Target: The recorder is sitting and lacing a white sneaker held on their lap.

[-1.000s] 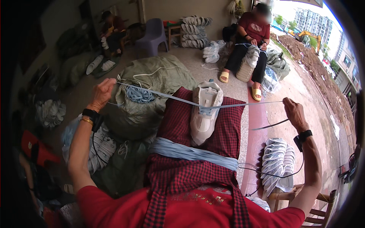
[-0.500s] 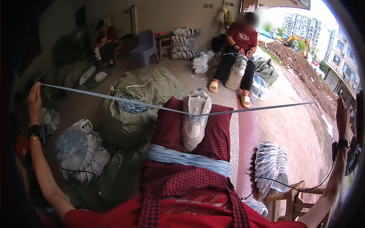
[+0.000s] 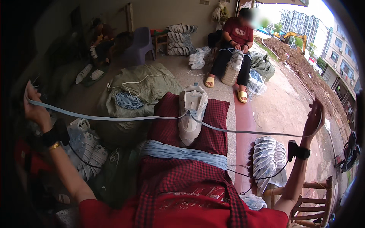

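Observation:
A white and beige sneaker [image 3: 191, 127] lies on the red-and-black checked cloth over my lap, its toe pointing toward me. One flat light blue shoelace [image 3: 114, 118] is threaded at its front eyelets, with a long half running out to each side. Raised at the far left, my left hand [image 3: 36, 108] holds one half, which bends round the hand. My right hand [image 3: 315, 119], up at the far right, has the other half looped about it. Both halves sag slightly. Across my lap, nearer my body, stretches a bundle of light blue laces [image 3: 184, 154].
Shoe uppers are stacked at left [image 3: 89, 152] and by the stool [image 3: 315, 201] at right. Ahead lies a green sack [image 3: 148, 85] with blue laces [image 3: 128, 101]. A seated co-worker [image 3: 237, 36] handles a shoe farther off; another person sits at the back left. Cables run from my wrist devices.
Both hands have come inward and nearer to my body, and the lace has gone from taut to slack. The lace now bends round my hands. The sneaker stays on my lap.

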The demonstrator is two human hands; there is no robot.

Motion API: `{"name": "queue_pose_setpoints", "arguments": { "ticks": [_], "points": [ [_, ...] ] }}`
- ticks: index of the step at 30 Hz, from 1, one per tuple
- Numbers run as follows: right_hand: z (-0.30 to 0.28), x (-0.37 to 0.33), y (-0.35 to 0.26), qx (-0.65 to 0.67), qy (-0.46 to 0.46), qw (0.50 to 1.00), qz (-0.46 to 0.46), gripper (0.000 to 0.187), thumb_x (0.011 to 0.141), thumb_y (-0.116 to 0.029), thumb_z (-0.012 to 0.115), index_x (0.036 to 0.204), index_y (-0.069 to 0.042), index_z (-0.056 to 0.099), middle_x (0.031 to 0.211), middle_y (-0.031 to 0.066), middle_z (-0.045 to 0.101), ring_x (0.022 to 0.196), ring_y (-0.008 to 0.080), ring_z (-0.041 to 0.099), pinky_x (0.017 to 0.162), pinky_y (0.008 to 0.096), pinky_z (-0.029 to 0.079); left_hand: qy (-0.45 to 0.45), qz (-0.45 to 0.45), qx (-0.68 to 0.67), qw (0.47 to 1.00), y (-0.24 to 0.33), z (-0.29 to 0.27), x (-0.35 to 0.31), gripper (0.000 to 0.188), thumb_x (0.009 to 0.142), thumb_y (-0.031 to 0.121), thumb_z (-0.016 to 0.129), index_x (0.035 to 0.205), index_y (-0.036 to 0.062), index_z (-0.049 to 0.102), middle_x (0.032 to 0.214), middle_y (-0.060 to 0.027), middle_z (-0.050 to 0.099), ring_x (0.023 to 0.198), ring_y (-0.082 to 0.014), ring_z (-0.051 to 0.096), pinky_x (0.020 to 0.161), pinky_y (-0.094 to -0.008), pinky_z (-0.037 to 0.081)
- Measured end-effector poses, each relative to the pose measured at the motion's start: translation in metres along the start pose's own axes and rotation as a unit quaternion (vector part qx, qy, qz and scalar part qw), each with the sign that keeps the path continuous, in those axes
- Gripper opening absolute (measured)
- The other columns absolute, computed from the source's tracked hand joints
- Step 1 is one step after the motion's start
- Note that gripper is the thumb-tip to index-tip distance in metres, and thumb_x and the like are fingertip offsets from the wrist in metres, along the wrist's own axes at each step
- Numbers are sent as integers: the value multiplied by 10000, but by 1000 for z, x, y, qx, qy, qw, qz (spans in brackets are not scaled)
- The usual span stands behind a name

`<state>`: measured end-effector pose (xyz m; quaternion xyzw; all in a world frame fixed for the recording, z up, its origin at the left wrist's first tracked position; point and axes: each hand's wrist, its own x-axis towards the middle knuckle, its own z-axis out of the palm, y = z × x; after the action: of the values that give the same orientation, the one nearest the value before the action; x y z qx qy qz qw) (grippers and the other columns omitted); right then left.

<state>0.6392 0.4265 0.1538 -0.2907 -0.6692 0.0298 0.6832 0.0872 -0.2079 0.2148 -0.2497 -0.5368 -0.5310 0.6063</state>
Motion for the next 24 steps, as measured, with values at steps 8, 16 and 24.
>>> {"name": "queue_pose_setpoints", "arguments": {
  "ticks": [8, 16, 24],
  "points": [
    [182, -200, -79, 353, -386, 821, 230, 102, 949, -100, 674, 963, 1, 670, 836, -4, 652, 752, 41, 565, 680, 202, 454, -393, -440, -309, 746, 116, 174, -260, 235, 923, 158, 715, 1083, -12, 689, 923, -61, 717, 820, -128, 699, 655, -222, 526],
    [213, -209, -108, 344, -461, 798, 180, 32, 906, -8, 670, 894, 5, 644, 846, 7, 665, 799, 64, 614, 751, 234, 499, -493, -463, -341, 653, 145, 206, -358, 150, 935, 124, 692, 986, -15, 664, 921, -88, 712, 833, -133, 703, 685, -234, 565],
    [215, -211, -112, 345, -458, 793, 207, 31, 861, -7, 675, 862, 3, 646, 813, 31, 685, 777, 78, 632, 734, 245, 508, -502, -474, -332, 643, 143, 201, -354, 144, 925, 114, 680, 978, -16, 650, 918, -98, 706, 830, -143, 704, 687, -248, 573]
  ]
}}
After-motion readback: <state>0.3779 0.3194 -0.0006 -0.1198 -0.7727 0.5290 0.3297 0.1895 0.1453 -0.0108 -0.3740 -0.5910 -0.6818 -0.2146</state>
